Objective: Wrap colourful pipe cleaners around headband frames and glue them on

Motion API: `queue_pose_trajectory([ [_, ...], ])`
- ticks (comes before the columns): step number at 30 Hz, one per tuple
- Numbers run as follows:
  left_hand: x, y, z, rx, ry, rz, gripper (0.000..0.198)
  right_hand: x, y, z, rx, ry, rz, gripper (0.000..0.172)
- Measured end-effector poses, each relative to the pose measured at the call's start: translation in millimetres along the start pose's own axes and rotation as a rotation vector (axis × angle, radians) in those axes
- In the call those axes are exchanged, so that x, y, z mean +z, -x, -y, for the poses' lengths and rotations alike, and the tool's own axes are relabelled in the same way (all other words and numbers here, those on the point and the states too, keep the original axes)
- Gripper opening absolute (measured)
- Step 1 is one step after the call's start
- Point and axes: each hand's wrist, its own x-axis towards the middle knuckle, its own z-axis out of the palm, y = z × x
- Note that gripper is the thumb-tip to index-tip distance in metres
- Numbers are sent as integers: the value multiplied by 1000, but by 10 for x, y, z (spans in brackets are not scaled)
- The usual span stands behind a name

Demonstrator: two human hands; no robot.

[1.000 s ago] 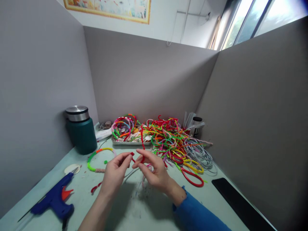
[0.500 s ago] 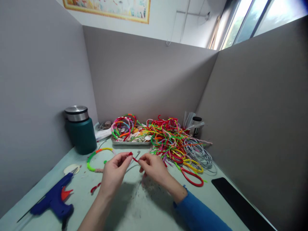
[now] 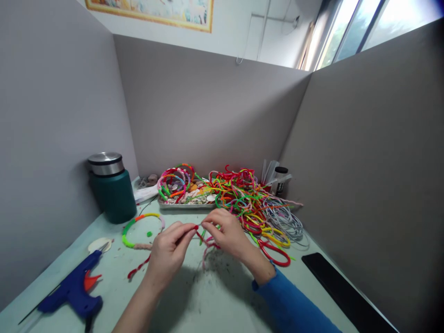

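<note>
Red pipe cleaner [image 3: 196, 228] is pinched between the left hand [image 3: 169, 252] and right hand [image 3: 227, 233], near a colourful pile [image 3: 243, 199] beyond.

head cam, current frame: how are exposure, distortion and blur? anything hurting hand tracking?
Head view: windows at top right are blown out to white; the wide angle bends the grey partition walls, and the lower right corner darkens; the table is evenly lit, with soft shadows under left hand and right hand; the red pipe cleaner pinched between them is tiny and slightly soft.
</note>
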Motion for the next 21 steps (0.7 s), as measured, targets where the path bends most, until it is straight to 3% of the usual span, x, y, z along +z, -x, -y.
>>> queue_pose_trajectory([
  [5,-6,-4,-30,37,26,22,20,6,3,6,168,-266,185,30],
  [9,-10,-9,-38,43,25,-10,18,-15,20,12,334,-654,388,20],
  [12,6,-4,-42,45,49,27,19,2,34,-7,359,-731,520,16],
  [14,25,7,-50,43,66,77,19,34,35,-28,351,-709,504,15],
  [18,55,38,-75,-69,78,94,17,108,19,-67,364,-717,340,13],
  [21,58,48,-87,-106,82,122,15,135,8,-78,341,-720,246,23],
])
